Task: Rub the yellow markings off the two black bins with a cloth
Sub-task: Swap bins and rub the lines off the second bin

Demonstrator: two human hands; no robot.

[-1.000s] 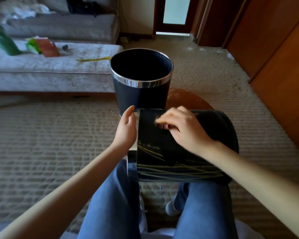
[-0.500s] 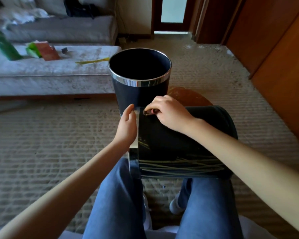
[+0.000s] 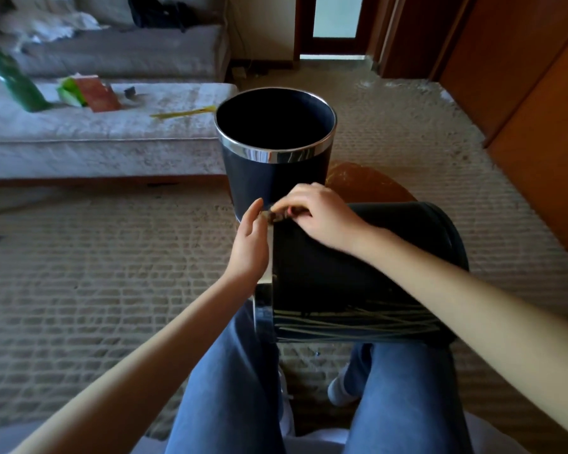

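A black bin (image 3: 358, 280) lies on its side across my knees, its chrome rim pointing left. Yellow markings (image 3: 354, 321) streak its lower side near my lap. My right hand (image 3: 318, 217) pinches a small dark cloth (image 3: 276, 216) and presses it on the bin's upper edge by the rim. My left hand (image 3: 248, 247) rests flat against the rim, fingers straight, steadying the bin. A second black bin (image 3: 276, 172) with a chrome rim stands upright on the carpet just beyond.
A grey sofa (image 3: 95, 139) runs along the left with green packets (image 3: 17, 83) and a yellow strip (image 3: 184, 113) on it. Wooden doors (image 3: 538, 109) line the right. A round wooden disc (image 3: 368, 185) lies behind the bins. Beige carpet covers the floor.
My right hand has slid with the cloth from the middle of the bin's side up and left to the edge by the rim. The left hand has stayed on the rim.
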